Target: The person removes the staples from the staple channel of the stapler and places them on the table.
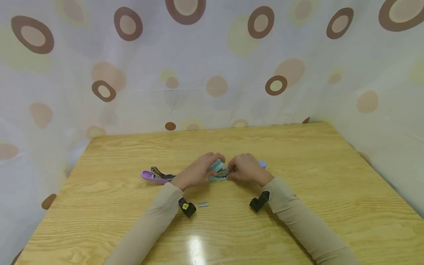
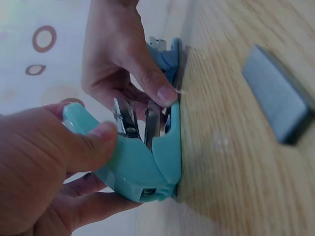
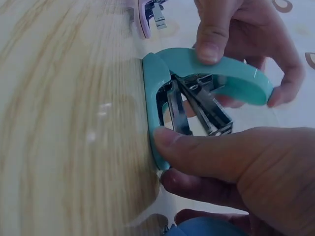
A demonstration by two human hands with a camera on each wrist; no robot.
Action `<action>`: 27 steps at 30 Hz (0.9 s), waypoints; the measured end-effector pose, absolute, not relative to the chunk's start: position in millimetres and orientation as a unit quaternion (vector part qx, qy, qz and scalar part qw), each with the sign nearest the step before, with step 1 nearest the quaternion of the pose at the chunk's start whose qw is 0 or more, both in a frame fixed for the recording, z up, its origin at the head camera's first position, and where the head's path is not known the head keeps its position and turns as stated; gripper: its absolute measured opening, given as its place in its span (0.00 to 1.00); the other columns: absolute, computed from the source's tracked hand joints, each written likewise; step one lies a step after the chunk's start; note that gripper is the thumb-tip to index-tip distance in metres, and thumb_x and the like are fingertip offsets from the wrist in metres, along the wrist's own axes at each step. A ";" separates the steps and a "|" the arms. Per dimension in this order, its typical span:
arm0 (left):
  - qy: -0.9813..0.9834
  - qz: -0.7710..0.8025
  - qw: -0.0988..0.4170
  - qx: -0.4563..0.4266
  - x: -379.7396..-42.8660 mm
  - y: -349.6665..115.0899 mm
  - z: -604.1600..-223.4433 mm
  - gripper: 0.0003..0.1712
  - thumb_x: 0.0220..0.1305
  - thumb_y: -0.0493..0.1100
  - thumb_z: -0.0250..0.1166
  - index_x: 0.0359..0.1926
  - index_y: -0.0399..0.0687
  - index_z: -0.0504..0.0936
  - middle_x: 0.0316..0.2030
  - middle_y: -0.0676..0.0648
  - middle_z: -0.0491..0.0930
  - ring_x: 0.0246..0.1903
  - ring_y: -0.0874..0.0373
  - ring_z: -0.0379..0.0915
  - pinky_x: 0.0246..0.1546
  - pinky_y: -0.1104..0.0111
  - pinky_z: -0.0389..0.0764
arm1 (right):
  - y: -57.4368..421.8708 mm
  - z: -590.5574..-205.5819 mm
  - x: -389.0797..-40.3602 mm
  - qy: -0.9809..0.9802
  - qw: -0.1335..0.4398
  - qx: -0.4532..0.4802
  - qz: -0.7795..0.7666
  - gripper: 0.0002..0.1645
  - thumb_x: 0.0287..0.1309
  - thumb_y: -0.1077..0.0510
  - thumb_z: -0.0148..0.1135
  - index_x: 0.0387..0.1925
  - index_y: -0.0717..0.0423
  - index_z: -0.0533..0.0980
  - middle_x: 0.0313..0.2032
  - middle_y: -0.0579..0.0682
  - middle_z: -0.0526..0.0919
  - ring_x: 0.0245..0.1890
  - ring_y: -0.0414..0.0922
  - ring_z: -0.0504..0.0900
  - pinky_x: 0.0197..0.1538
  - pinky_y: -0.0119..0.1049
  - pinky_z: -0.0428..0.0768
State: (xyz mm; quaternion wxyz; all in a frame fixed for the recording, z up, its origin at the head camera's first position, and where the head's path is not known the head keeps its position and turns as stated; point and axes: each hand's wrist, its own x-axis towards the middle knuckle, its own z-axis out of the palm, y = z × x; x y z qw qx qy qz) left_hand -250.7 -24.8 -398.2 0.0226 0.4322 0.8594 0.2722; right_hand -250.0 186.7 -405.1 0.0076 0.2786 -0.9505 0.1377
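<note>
A teal stapler (image 1: 216,166) lies on the wooden table with its top cover swung up and the metal staple channel (image 3: 179,110) exposed. My left hand (image 1: 197,171) grips the raised cover (image 2: 133,164), thumb on one side and fingers on the other. At the other end, my right hand (image 1: 246,168) pinches the stapler's base (image 3: 150,115) between thumb and fingers, beside the open metal parts. A small grey strip of staples (image 2: 278,96) lies on the table in front of the hands. The right fingers partly cover the tip of the channel.
To the left rests an opened purple stapler (image 1: 152,177) with its metal arm raised. A blue stapler (image 1: 262,163) lies just behind the right hand, mostly hidden by it. A patterned curtain (image 1: 215,66) hangs along the table's back edge.
</note>
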 end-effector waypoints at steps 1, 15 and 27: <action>0.854 0.286 0.023 0.434 -252.1 -25.9 -398.5 0.24 0.61 0.27 0.61 0.57 0.47 0.70 0.49 0.44 0.74 0.48 0.51 0.72 0.48 0.60 0.77 | 187.3 -404.7 -249.9 -0.950 0.006 0.280 0.137 0.09 0.49 0.49 0.74 0.24 0.47 0.83 0.21 0.38 0.82 0.22 0.34 0.77 0.33 0.34 0.76; 0.816 0.396 0.016 0.420 -262.1 -43.8 -384.8 0.11 0.57 0.36 0.69 0.35 0.46 0.73 0.36 0.49 0.75 0.36 0.58 0.73 0.33 0.71 0.80 | 187.3 -401.2 -246.3 -0.947 -0.007 0.276 0.161 0.06 0.49 0.51 0.74 0.28 0.47 0.85 0.22 0.38 0.82 0.22 0.32 0.75 0.30 0.31 0.75; 0.828 0.412 0.078 0.372 -267.3 -65.6 -373.5 0.15 0.52 0.29 0.68 0.24 0.37 0.67 0.34 0.41 0.77 0.39 0.47 0.80 0.36 0.69 0.82 | 184.3 -400.1 -245.4 -0.952 -0.018 0.267 0.148 0.07 0.50 0.49 0.73 0.30 0.46 0.85 0.22 0.37 0.81 0.22 0.32 0.75 0.31 0.32 0.75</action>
